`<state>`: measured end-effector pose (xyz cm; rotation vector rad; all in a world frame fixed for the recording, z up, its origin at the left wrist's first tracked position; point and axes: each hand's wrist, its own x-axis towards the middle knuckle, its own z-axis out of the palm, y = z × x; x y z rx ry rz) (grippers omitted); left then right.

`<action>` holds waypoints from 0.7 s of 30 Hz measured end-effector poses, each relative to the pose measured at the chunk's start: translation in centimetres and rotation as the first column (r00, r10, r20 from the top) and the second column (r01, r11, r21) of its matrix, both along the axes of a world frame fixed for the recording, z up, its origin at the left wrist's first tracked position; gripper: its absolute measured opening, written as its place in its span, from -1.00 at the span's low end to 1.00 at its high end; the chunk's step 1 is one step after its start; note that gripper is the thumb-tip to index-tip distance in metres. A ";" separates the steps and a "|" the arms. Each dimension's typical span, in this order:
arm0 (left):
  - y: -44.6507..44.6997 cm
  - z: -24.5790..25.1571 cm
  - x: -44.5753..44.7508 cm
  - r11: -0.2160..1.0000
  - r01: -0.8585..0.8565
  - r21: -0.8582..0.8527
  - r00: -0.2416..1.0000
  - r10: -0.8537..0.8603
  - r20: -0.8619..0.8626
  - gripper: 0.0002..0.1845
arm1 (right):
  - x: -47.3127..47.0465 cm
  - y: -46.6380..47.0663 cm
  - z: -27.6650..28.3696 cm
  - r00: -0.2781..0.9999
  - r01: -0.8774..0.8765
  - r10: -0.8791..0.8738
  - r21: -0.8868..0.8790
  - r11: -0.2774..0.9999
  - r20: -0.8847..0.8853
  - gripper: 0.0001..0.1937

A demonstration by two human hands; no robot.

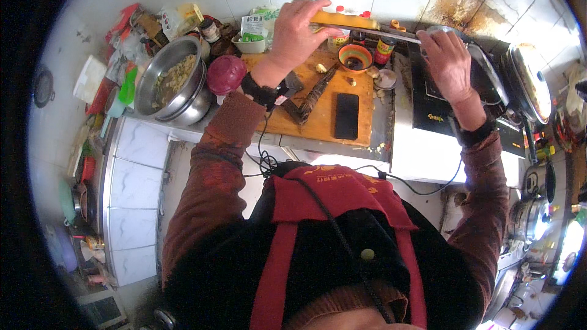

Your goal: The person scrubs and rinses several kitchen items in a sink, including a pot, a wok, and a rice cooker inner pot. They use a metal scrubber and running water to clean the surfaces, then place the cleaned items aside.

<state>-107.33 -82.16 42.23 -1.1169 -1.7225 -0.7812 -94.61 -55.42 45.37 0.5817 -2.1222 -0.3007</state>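
My left hand (298, 32) grips a long yellow piece (346, 20), raised above the back of a wooden chopping board (275, 121). A thin metal strip or blade (399, 36) runs along it towards my right hand (445, 62), whose fingers pinch around its far end beside the black cooktop. What exactly the yellow piece and strip are, I cannot tell. On the board lie a dark streaked elongated object (318, 94), a black phone (347, 116) and pale garlic-like pieces (321, 68). An orange-rimmed bowl (355, 57) with dark liquid stands at the board's back right.
At left are a steel basin (172, 80) of chopped food and a purple-red round item (226, 74). Bottles (384, 50) and a white-green packet (255, 27) stand behind. The black cooktop (429, 110) and a lidded pan (529, 83) are at right. Cables (267, 160) hang near my body.
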 end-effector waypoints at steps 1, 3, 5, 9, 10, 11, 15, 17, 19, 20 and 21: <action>-0.3 0.3 0.1 1.000 -0.015 0.014 0.999 0.015 -0.029 -0.56 | 0.5 0.1 -0.6 0.999 0.016 -0.017 -0.014 1.000 -0.051 -0.66; -0.6 0.6 0.7 0.997 0.066 0.046 0.993 -0.070 0.098 -0.52 | 1.4 0.1 -1.7 0.992 0.093 -0.099 -0.077 0.993 -0.076 -0.59; -0.5 0.9 1.1 0.984 0.151 0.098 0.977 -0.163 0.135 -0.54 | 1.9 0.3 -2.2 0.983 0.099 -0.111 -0.085 0.991 -0.149 -0.55; 0.2 1.2 2.4 0.925 0.321 0.201 0.905 -0.362 0.223 -0.47 | 2.5 0.8 -2.2 0.966 0.097 -0.125 -0.132 0.987 -0.224 -0.53; 0.4 1.4 2.8 0.880 0.389 0.272 0.850 -0.457 0.263 -0.46 | 2.6 0.9 -2.3 0.967 0.074 -0.115 -0.181 0.981 -0.229 -0.55; 0.5 1.6 3.3 0.834 0.436 0.339 0.795 -0.533 0.289 -0.45 | 2.7 1.0 -2.4 0.967 0.050 -0.102 -0.217 0.975 -0.234 -0.56; 0.6 3.0 5.0 0.690 0.541 0.482 0.667 -0.700 0.254 -0.41 | 3.1 0.3 -4.2 0.986 0.007 -0.074 -0.405 0.914 -0.150 -0.62; 0.8 3.6 5.8 0.666 0.576 0.475 0.661 -0.721 0.210 -0.41 | 3.4 -0.6 -5.6 0.998 -0.018 -0.011 -0.515 0.857 -0.054 -0.64; 0.9 3.8 6.8 0.637 0.594 0.492 0.633 -0.747 0.202 -0.42 | 3.8 -1.6 -7.0 0.998 -0.067 0.045 -0.570 0.819 -0.053 -0.64; 0.9 3.8 7.2 0.614 0.607 0.504 0.608 -0.768 0.203 -0.45 | 4.0 -2.0 -7.8 0.996 -0.088 0.074 -0.604 0.792 -0.048 -0.63; 0.9 3.9 7.5 0.616 0.611 0.497 0.604 -0.769 0.211 -0.46 | 4.2 -2.5 -8.4 0.995 -0.098 0.096 -0.628 0.772 -0.038 -0.63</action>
